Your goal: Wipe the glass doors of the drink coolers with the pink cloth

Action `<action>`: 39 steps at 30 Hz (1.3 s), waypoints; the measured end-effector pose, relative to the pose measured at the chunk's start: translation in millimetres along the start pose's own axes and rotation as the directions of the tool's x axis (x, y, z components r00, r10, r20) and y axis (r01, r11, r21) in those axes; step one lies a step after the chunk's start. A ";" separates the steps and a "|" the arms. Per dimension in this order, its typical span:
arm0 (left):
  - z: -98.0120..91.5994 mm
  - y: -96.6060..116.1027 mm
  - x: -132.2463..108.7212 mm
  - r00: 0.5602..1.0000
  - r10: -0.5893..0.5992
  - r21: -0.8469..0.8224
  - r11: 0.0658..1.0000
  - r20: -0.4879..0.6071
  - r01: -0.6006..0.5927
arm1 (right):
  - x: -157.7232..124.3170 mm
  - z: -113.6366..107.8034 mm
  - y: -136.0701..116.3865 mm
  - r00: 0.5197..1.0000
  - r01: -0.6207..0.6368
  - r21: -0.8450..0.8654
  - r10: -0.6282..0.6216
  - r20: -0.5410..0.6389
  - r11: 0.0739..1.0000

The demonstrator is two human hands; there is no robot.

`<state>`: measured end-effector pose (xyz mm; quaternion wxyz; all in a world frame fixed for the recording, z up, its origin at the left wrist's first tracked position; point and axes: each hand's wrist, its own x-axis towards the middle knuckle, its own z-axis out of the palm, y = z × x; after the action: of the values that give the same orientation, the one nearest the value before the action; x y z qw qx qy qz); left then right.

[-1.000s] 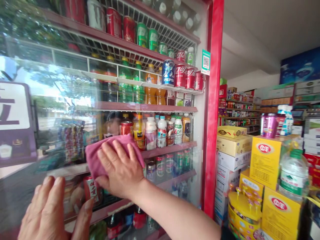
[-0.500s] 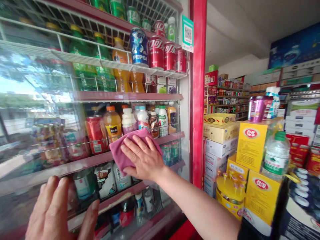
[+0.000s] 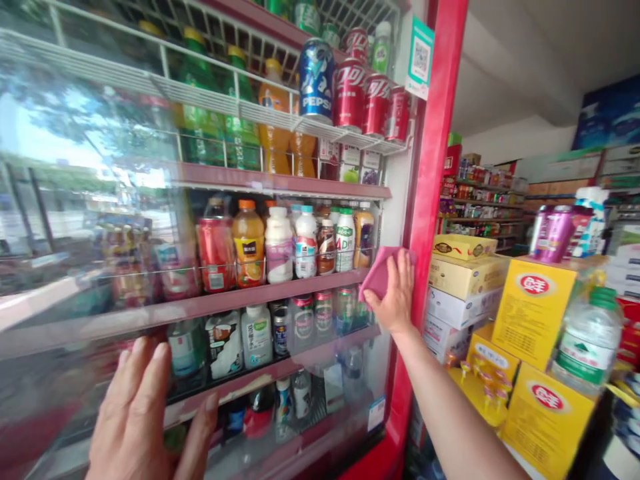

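My right hand (image 3: pixel 393 293) holds a pink cloth (image 3: pixel 376 275) flat against the glass door (image 3: pixel 345 373) of a drinks fridge, close to its red frame (image 3: pixel 425 220). The fingers lie over the cloth and hide part of it. At the lower left is my left hand (image 3: pixel 137 420), open, with thumb and fingers apart and nothing in it. It is in front of the glass; whether it touches the pane I cannot tell. Behind the glass, bottles and cans line the shelves, among them an orange juice bottle (image 3: pixel 249 243) and a blue Pepsi can (image 3: pixel 317 79).
Right of the frame are stacked yellow boxes (image 3: pixel 533 310), with a large clear bottle (image 3: pixel 585 343) and purple cups (image 3: pixel 553 232) on them. A yellow lollipop stand (image 3: pixel 483 397) is beside them. A green QR sticker (image 3: pixel 421 57) is high near the frame. Stocked shelves (image 3: pixel 483 197) stand farther back.
My right hand has moved the cloth rightward over the glass, from the middle of the door to beside the red frame. The whole view has shifted; my left hand remains open at lower left.
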<state>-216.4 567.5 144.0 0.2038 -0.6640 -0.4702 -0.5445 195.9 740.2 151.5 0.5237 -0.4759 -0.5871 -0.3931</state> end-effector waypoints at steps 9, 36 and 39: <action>-28.8 -24.2 -25.5 0.996 -0.093 0.135 0.987 0.016 0.090 | -19.6 3.5 -132.5 0.988 -0.152 0.027 0.152 0.011 0.988; -143.0 -87.5 -46.4 0.967 -0.191 0.290 0.928 -0.168 0.234 | 45.8 -10.5 -505.5 0.827 0.364 0.561 -0.536 0.173 0.743; -154.5 -84.0 -44.1 0.961 -0.204 0.318 0.913 -0.186 0.255 | 37.0 -13.3 -537.8 0.768 0.481 0.564 -0.633 0.098 0.671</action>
<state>-368.1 468.7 133.4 0.2840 -0.5165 -0.6153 -0.5235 -322.9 604.9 209.8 0.3921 -0.1672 -0.8558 -0.2932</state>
